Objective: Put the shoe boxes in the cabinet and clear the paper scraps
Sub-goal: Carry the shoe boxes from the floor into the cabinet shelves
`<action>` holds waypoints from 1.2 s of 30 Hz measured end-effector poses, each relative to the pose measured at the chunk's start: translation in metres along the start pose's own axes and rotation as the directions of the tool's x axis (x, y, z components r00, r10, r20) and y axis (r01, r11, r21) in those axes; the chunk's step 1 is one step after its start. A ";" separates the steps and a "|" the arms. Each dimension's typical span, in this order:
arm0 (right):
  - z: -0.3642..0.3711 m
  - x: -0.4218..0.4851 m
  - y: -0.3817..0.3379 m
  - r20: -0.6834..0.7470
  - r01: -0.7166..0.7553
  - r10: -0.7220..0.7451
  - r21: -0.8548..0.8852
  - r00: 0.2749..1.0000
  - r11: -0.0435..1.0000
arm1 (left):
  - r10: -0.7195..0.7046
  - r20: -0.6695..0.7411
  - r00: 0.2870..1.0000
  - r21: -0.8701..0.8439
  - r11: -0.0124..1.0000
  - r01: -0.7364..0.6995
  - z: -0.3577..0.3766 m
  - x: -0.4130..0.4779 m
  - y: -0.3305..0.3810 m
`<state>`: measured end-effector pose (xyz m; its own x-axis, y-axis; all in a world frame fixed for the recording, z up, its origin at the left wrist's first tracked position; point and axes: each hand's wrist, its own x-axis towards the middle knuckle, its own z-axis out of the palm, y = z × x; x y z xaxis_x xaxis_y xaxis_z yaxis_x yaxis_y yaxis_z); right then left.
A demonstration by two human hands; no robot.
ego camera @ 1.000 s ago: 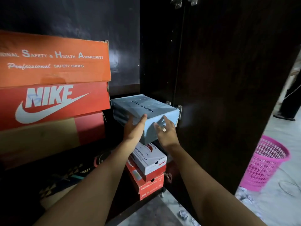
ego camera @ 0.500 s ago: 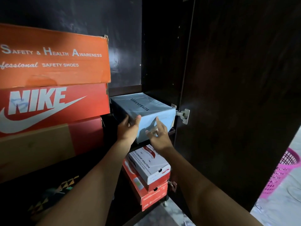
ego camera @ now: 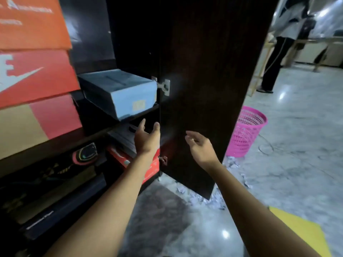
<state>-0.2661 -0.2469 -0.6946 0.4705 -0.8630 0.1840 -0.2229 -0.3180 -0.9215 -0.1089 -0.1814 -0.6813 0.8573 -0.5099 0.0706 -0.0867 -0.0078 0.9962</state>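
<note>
A light blue shoe box (ego camera: 122, 91) lies on a shelf inside the dark cabinet (ego camera: 133, 34), its front end tilted a little over the shelf edge. My left hand (ego camera: 146, 138) hovers just below it with relaxed fingers and holds nothing. My right hand (ego camera: 199, 145) is apart from the box, in front of the open cabinet door (ego camera: 207, 71), fingers loosely spread. Under the blue box are a white box (ego camera: 123, 136) and a red box (ego camera: 154, 167). Paper scraps (ego camera: 209, 199) litter the floor below the door.
Large orange (ego camera: 31, 23), red (ego camera: 37, 75) and brown-pink (ego camera: 37, 123) boxes are stacked at the left, with dark boxes (ego camera: 55, 197) under them. A pink mesh basket (ego camera: 246, 130) stands on the floor at the right. A person (ego camera: 284, 43) stands behind it. Something yellow (ego camera: 302, 230) lies at the lower right.
Both hands have let go of the blue box and dropped back from it; the right hand moved right, in front of the door. The view has swung right toward the room.
</note>
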 end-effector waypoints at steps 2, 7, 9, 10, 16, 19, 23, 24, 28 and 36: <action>-0.028 -0.033 0.021 -0.081 -0.053 0.051 -0.023 0.995 0.998 | -0.044 0.141 0.989 0.009 0.999 0.043 0.024 -0.036 -0.015; -0.093 -0.113 0.082 -0.275 -0.231 0.188 -0.132 0.943 0.964 | -0.160 0.409 0.898 0.107 0.986 0.127 0.089 -0.117 -0.050; -0.119 -0.141 0.103 -0.348 -0.324 0.250 -0.174 0.904 0.930 | -0.192 0.502 0.843 0.157 0.979 0.129 0.115 -0.149 -0.066; -0.130 -0.155 0.116 -0.378 -0.367 0.273 -0.204 0.885 0.907 | -0.210 0.537 0.817 0.181 0.975 0.131 0.126 -0.165 -0.076; -0.188 -0.220 0.195 -0.468 -0.641 0.493 -0.234 0.733 0.731 | -0.412 0.685 0.601 0.368 0.908 0.202 0.180 -0.250 -0.131; -0.207 -0.246 0.235 -0.476 -0.773 0.624 -0.232 0.620 0.590 | -0.522 0.702 0.485 0.470 0.851 0.235 0.199 -0.286 -0.157; -0.223 -0.281 0.267 -0.505 -0.899 0.743 -0.252 0.439 0.359 | -0.639 0.672 0.375 0.600 0.766 0.231 0.211 -0.326 -0.196; -0.226 -0.288 0.273 -0.495 -0.910 0.764 -0.240 0.414 0.339 | -0.655 0.669 0.351 0.618 0.753 0.227 0.212 -0.333 -0.208; -0.231 -0.301 0.288 -0.472 -0.894 0.760 -0.197 0.446 0.402 | -0.715 0.637 0.289 0.667 0.699 0.259 0.211 -0.350 -0.235; -0.246 -0.306 0.302 -0.388 -0.887 0.822 0.022 0.418 0.461 | -0.770 0.627 0.117 0.675 0.612 0.412 0.211 -0.340 -0.253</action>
<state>-0.6874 -0.1754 -0.9448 -0.3179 -0.7739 -0.5478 -0.5017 0.6275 -0.5954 -0.4859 -0.1872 -0.9680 -0.1513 -0.5932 -0.7907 -0.0419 -0.7953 0.6047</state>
